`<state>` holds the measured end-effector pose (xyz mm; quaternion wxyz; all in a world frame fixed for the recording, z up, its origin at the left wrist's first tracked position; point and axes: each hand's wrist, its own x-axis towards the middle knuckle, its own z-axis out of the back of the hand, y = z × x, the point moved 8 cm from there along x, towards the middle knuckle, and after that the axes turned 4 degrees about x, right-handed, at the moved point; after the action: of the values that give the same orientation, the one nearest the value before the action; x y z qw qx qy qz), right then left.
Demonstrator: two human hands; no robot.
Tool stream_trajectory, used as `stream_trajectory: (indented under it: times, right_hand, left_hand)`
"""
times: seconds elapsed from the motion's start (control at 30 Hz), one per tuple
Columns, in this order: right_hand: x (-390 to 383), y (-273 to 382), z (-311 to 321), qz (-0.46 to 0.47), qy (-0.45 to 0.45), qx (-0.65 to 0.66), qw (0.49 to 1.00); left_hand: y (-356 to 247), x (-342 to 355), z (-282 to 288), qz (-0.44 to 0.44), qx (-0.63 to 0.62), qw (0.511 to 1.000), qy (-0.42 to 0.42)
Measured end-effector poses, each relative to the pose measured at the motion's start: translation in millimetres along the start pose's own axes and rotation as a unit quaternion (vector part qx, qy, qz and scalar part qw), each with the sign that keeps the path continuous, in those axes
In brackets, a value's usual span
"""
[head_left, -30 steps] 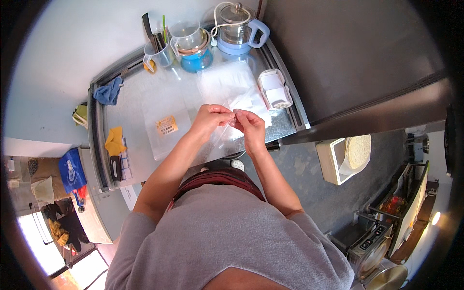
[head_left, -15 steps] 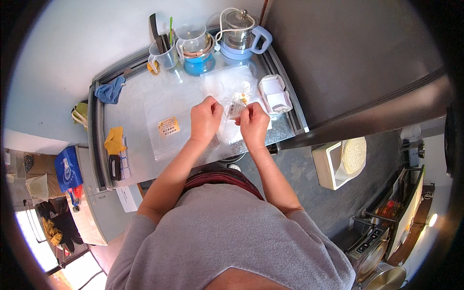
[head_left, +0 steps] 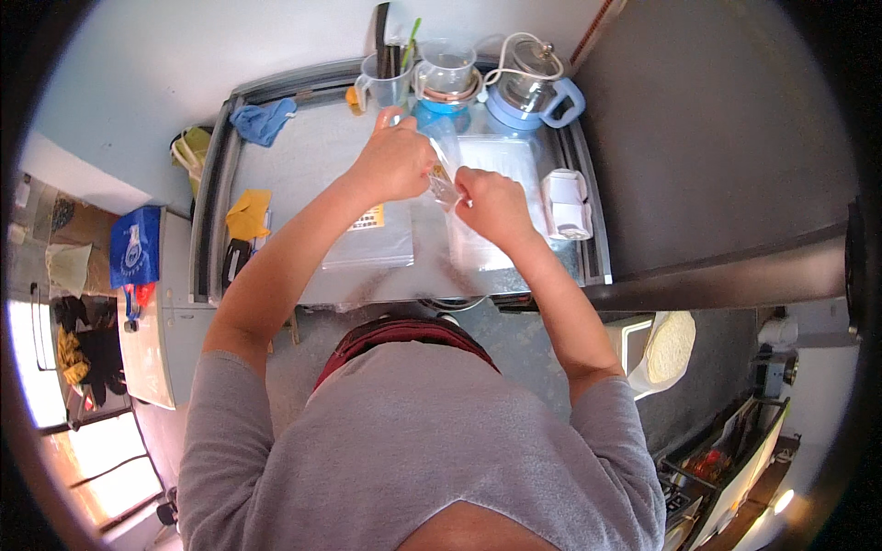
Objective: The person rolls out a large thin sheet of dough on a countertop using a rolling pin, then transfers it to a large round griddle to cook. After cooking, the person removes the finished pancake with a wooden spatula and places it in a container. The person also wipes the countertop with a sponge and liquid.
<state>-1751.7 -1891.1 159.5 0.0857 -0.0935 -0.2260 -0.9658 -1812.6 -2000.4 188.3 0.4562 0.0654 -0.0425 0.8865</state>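
Observation:
My left hand [head_left: 395, 161] is closed on a clear plastic bag [head_left: 446, 142], raised above the metal tabletop. At the bag's lower right, my right hand [head_left: 496, 204] pinches it, and the plastic stretches between both hands. A little orange colour shows through it; what that is I cannot make out. Beneath my left forearm lies a flat clear bag [head_left: 377, 252] with a yellow label [head_left: 369, 219], partly hidden. More clear plastic sheets or bags [head_left: 505, 158] lie flat behind and under my right hand. A small open white box [head_left: 567, 204] stands to its right.
Along the back stand a clear jug [head_left: 386, 84] with dark-handled tools, a clear measuring cup [head_left: 446, 69] on a blue container, and a glass kettle [head_left: 528, 87]. A blue cloth [head_left: 263, 121] and yellow paper [head_left: 248, 214] lie left. A tall dark panel [head_left: 717, 138] borders the right.
Both hands have moved to hold the plastic higher, the left farther forward. The bag is now stretched between them. My view has shifted, so the table appears farther right.

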Motion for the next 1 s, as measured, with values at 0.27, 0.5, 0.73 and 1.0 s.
stream_trajectory:
  times: [0.27, 0.5, 0.73, 1.0]
  right_hand:
    - [71, -24, -12, -0.04, -0.039, -0.022, 0.998]
    - [42, 30, -23, 0.09, -0.219, 0.045, 0.97]
    - [-25, 24, -165, 0.023, -0.012, 0.044, 0.999]
    - [-51, 15, -201, 0.022, 0.024, 0.045, 0.998]
  left_hand:
    - [130, -50, 3, 0.229, 0.046, 0.972, -0.025]
    - [143, -148, 2, 0.301, 0.028, 0.915, -0.269]
    - [100, -240, -145, 0.412, -0.113, 0.893, -0.14]
    - [78, -252, -162, 0.386, -0.062, 0.918, -0.061]
